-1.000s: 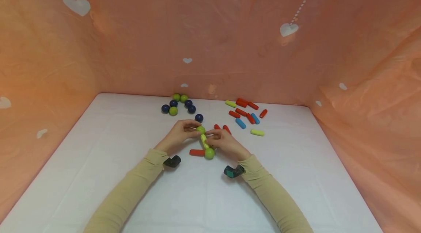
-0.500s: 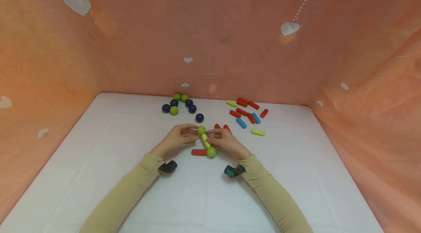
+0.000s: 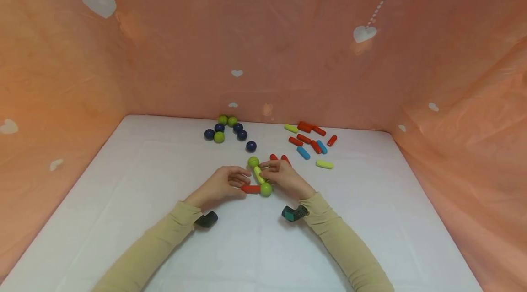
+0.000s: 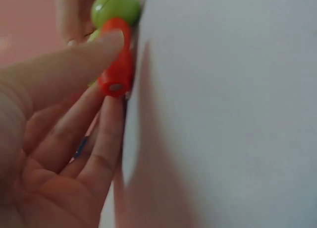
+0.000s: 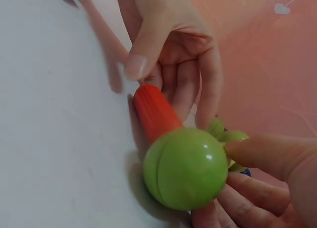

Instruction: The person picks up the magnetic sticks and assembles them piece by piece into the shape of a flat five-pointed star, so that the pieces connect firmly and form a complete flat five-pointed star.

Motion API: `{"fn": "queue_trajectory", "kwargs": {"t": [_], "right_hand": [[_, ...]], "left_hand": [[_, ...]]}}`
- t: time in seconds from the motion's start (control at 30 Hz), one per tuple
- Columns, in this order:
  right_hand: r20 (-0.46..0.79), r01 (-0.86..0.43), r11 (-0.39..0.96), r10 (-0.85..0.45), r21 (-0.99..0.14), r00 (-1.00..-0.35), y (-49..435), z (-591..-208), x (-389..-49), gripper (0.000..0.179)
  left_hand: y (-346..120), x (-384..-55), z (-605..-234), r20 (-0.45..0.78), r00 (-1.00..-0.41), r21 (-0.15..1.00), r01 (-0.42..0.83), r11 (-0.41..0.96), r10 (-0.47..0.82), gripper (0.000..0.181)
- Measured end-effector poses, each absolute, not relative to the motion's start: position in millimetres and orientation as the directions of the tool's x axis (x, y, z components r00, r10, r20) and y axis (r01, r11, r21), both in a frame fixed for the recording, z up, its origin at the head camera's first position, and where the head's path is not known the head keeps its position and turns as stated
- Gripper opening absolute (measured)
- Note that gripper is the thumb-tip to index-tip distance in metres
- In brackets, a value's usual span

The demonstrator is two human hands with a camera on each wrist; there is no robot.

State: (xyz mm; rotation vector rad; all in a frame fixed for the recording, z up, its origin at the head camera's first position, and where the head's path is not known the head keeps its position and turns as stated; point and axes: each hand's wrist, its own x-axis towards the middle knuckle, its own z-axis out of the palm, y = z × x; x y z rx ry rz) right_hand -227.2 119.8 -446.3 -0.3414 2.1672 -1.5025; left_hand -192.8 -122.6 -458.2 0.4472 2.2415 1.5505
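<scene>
And here we are at the white table [image 3: 255, 246], the right hand [image 3: 286, 178] pinching the yellow rod [image 3: 259, 175] between thumb and fingers, the farther green ball [image 3: 253, 162] at one end of it and the nearer green ball [image 3: 266, 189] at the other! Over on its side, the left hand [image 3: 224, 184], thumb and fingers loosely parted, sits around the free end of the red rod [image 3: 251, 189] jutting sideways from that nearer ball (whether it actually touches, I can't tell from where I stand), with a lone dark blue ball [image 3: 251, 146] lying beyond
</scene>
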Motion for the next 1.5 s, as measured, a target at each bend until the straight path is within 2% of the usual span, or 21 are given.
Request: {"fn": "queue_trajectory", "kwargs": {"t": [0.23, 0.47, 0.7, 0.83, 1.03, 1.2, 1.5], "right_hand": [[-0.238, 0.042, 0.393, -0.465, -0.918, -0.853, 122.0, -442.0, -224.5, 0.04], [-0.242, 0.013, 0.435, -0.476, -0.9, -0.846, 130.7, -440.3, -218.6, 0.044], [-0.248, 0.021, 0.438, -0.469, -0.899, -0.847, 141.0, -441.5, -206.4, 0.054], [-0.232, 0.009, 0.423, -0.479, -0.906, -0.847, 144.3, -438.9, -198.1, 0.059], [-0.166, -0.061, 0.407, -0.5, -0.912, -0.85, 141.5, -439.0, -186.6, 0.052], [-0.165, -0.041, 0.403, -0.463, -0.914, -0.871, 137.7, -440.6, -181.1, 0.045], [-0.154, -0.051, 0.42, -0.44, -0.906, -0.884, 135.3, -442.9, -181.9, 0.043]], "left_hand": [[-118.4, -193.6, -459.2, -0.028, -0.873, 0.894, 0.196, 0.402, 0.488, 0.035], [-116.4, -196.4, -458.3, 0.002, -0.88, 0.909, 0.199, 0.365, 0.475, 0.031], [-114.0, -198.8, -455.4, -0.041, -0.878, 0.931, 0.14, 0.336, 0.478, 0.031], [-113.0, -201.4, -454.9, -0.008, -0.869, 0.938, 0.164, 0.304, 0.495, 0.032], [-113.6, -204.5, -455.1, -0.004, -0.871, 0.946, 0.155, 0.283, 0.49, 0.032], [-114.8, -205.8, -455.5, 0.008, -0.873, 0.945, 0.166, 0.282, 0.488, 0.03], [-116.7, -205.7, -458.4, 0.005, -0.885, 0.934, 0.17, 0.314, 0.465, 0.025]]}}
